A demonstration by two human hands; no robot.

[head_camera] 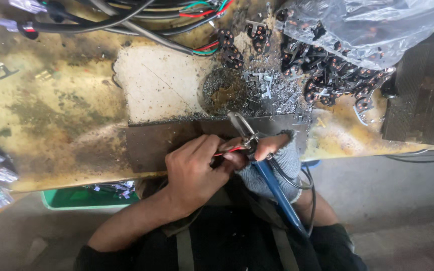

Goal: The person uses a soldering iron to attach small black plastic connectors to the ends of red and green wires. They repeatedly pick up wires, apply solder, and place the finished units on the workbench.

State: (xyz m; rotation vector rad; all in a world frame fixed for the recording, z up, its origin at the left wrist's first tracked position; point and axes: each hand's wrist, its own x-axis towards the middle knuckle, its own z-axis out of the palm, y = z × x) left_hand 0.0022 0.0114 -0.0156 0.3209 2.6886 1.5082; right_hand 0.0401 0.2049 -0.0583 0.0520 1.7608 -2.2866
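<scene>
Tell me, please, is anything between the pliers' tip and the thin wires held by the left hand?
Nothing visible is between them. The left hand pinches the thin wires right at the pliers, held by the gloved right hand. The exact contact point is hidden by the fingers.

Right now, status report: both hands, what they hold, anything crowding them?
Left hand pinching thin red wire. Right hand, grey-gloved, gripping blue-handled metal pliers at the wire. Metal scraps and black connector pile just beyond.
</scene>
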